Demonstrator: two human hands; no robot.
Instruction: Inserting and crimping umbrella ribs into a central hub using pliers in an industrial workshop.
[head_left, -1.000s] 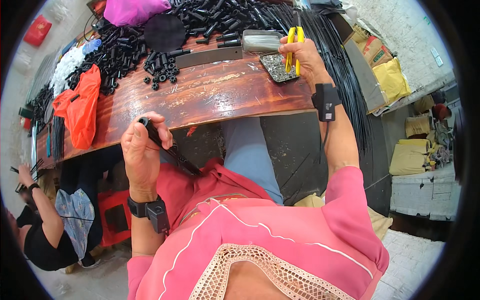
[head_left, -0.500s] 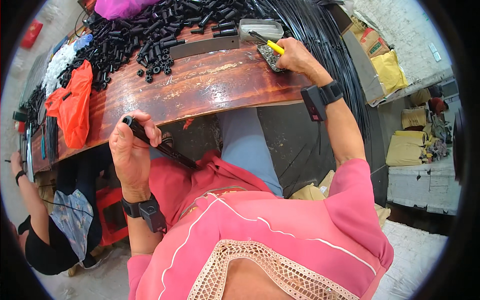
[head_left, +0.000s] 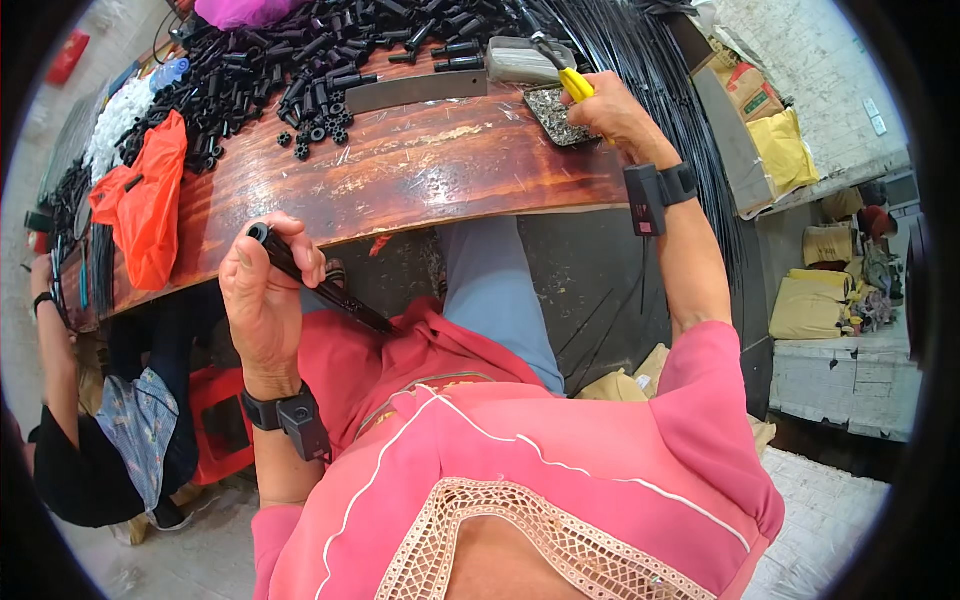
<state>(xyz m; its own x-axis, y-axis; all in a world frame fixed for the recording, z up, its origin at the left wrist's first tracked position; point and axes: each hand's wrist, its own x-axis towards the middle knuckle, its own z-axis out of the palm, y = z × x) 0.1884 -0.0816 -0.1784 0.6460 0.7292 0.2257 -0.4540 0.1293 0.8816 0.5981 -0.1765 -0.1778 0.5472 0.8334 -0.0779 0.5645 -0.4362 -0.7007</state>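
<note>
My left hand (head_left: 262, 290), closed, holds a long black plastic tube (head_left: 345, 303) between thumb and fingers in front of the table edge. The tube's hollow end points up; the rest slants down toward my lap. Over the table's right side, my right hand (head_left: 615, 115) is closed around yellow-handled pliers (head_left: 575, 84), whose dark metal tip points away to the upper left. Beneath the pliers lies a small shallow tray (head_left: 553, 122) of tiny metal pieces. My right hand is at the tray's right edge. Behind it stands a clear plastic box (head_left: 512, 60).
A heap of black plastic tubes (head_left: 330, 50) covers the far table (head_left: 430, 165), behind a flat metal strip (head_left: 415, 92). Long black rods (head_left: 640, 80) lie right. An orange-red bag (head_left: 150, 205) hangs at the left edge, near another person's arm (head_left: 55, 340).
My right hand and the pliers have shifted slightly right, and the pliers have tilted more upright. My left hand keeps the tube almost still. The other person's arm at left has moved.
</note>
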